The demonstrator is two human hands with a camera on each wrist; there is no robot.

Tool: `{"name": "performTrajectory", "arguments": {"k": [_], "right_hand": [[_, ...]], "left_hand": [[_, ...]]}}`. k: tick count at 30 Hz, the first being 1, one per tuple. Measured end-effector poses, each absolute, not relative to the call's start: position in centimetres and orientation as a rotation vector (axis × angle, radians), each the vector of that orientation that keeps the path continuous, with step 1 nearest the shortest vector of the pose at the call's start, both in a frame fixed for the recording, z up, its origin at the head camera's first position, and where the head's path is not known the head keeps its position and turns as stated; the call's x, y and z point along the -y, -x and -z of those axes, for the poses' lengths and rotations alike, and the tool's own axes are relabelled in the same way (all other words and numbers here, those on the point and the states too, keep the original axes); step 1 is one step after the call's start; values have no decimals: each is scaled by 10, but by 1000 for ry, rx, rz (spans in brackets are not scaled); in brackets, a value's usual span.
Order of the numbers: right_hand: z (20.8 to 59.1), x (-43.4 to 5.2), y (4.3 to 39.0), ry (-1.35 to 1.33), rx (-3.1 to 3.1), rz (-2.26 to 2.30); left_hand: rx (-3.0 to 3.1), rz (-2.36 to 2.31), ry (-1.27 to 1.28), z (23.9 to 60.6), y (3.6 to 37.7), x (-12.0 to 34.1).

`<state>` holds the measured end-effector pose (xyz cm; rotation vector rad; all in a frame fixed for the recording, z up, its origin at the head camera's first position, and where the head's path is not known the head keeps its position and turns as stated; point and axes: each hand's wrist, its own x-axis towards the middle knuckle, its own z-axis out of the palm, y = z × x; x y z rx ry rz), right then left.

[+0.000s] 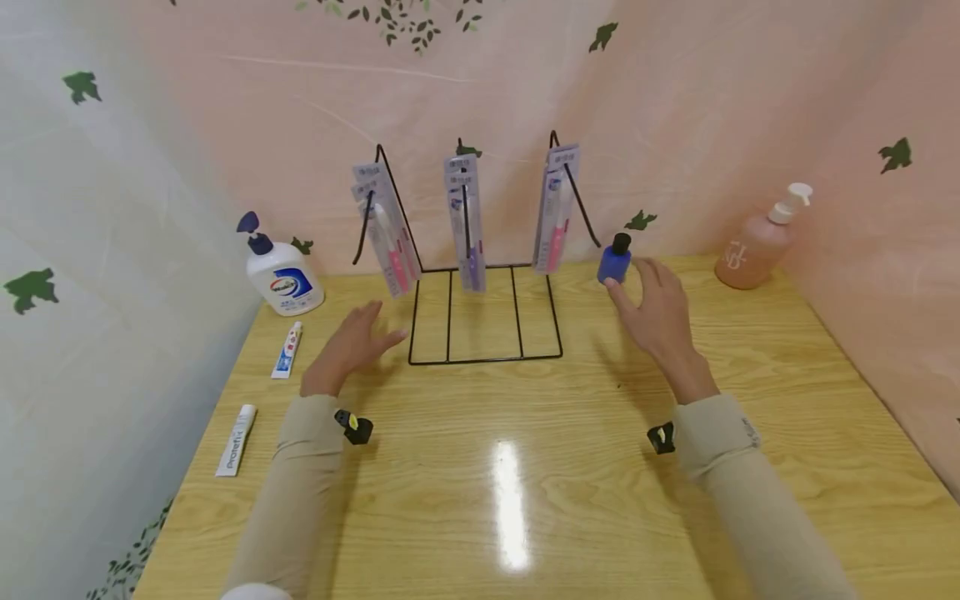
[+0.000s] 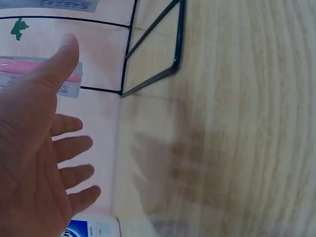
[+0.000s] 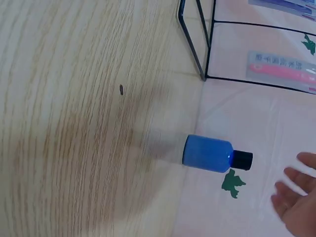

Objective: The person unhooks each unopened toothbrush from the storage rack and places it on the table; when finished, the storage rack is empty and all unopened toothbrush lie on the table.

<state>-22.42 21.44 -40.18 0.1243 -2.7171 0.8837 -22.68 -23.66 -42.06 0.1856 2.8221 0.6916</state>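
A small blue bottle with a black cap (image 1: 614,260) stands upright at the back of the table, right of a black wire rack (image 1: 486,360). My right hand (image 1: 660,312) is just to the right of this bottle, thumb and fingers spread. In the right wrist view a gap shows between the fingers (image 3: 296,185) and the bottle (image 3: 207,153). My left hand (image 1: 352,346) hovers by the rack's front left side, holding nothing, its fingers extended and thumb toward the rack. Packaged toothbrushes hang on the rack's hooks: pink ones left (image 1: 393,250) and right (image 1: 555,217), purple in the middle (image 1: 468,233).
On the left stand a white pump bottle with a blue top (image 1: 283,279), a small toothpaste tube (image 1: 287,350) and a white Protefix tube (image 1: 237,442). A pink pump bottle (image 1: 753,250) stands at the back right. Leaf-printed cloth (image 1: 675,108) hangs behind the table.
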Motion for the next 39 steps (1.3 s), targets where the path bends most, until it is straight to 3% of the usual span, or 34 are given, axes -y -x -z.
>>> {"name": "performTrajectory", "arguments": {"k": [11,28,39], "right_hand": [[410,-182,219,-499,2418,-1284],[417,-75,212,-811,2401,-1572],[414,-7,218,-807,2340,-1763]], "left_hand": [[-2805,-837,-460,448,220,242],[-2810,-1051,-488,486,217,232],[-2891,-1023,-563,489,219,234]]}}
